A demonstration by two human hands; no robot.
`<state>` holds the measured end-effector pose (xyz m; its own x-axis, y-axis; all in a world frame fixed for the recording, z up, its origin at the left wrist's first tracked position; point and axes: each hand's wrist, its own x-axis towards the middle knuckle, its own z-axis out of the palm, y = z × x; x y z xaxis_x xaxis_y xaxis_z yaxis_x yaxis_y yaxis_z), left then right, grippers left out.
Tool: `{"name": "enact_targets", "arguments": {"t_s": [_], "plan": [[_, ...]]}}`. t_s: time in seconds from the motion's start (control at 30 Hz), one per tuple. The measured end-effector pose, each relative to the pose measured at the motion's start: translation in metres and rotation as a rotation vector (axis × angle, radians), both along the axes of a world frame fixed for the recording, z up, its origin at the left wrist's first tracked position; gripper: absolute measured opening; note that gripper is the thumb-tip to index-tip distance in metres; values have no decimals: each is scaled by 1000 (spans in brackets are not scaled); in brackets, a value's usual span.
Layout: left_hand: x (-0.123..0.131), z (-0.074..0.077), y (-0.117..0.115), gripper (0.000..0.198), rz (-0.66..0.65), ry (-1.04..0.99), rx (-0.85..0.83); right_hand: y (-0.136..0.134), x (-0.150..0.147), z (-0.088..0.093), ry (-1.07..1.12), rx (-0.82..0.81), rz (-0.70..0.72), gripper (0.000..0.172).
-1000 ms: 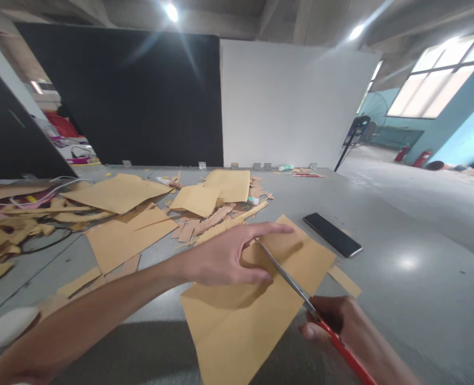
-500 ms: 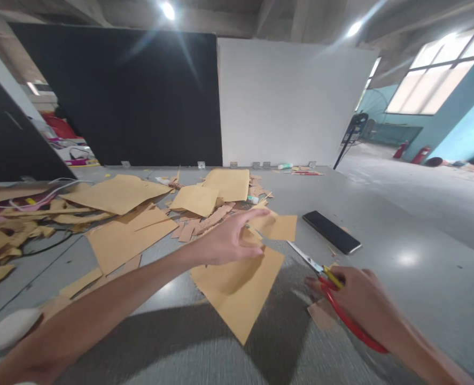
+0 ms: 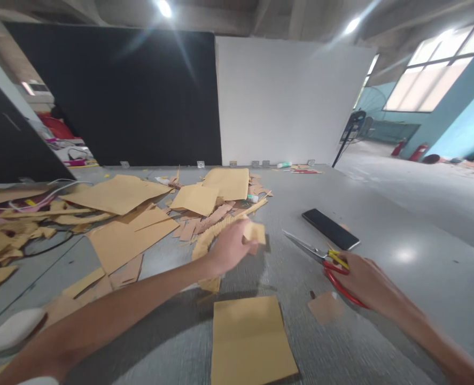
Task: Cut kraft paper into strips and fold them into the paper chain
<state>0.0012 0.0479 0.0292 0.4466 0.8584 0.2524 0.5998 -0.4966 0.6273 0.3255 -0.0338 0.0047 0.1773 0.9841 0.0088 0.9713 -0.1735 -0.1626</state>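
My left hand [image 3: 229, 247] is closed in a pinch on a small piece of brown paper [image 3: 256, 233], just above the table. Under and beside that hand curls a strip of brown paper with fringed edges [image 3: 205, 245]. My right hand [image 3: 367, 280] grips the scissors [image 3: 307, 247] by their red and yellow handles; the blades point up and left, with no paper between them. Nearer to me a square sheet of brown paper [image 3: 250, 339] lies flat on the table. A small brown scrap [image 3: 325, 307] is below the scissors.
A black phone [image 3: 330, 228] lies beyond the scissors. Brown sheets [image 3: 134, 235], torn cardboard bits [image 3: 216, 218] and a glue stick [image 3: 253, 198] spread over the grey table [image 3: 405, 299]. Black [image 3: 140, 96] and white panels [image 3: 293, 101] stand at the back. A white object [image 3: 15, 329] sits at the left.
My left hand has gone from spread fingers to a pinch on the small paper piece. The larger sheet now lies flat, closer to me. The scissors have shifted slightly, still in my right hand.
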Motion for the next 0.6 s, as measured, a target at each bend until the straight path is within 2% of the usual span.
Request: {"name": "enact_targets", "arguments": {"t_s": [0.07,0.17,0.33,0.47,0.6], "plan": [[-6,-9,17,62,72,-4,3,3,7,-2,-3,9,-17,23],[-9,-19,26,84,51,-40,-9,5,13,-8,-36,53,-1,24],[-6,-26,24,85,40,-162,-156,6,13,-17,-60,124,59,29],[-6,-28,28,83,55,-160,-121,5,7,-13,-91,135,80,40],[-5,-32,30,89,22,-176,-163,3,2,-13,-142,136,79,40]]}}
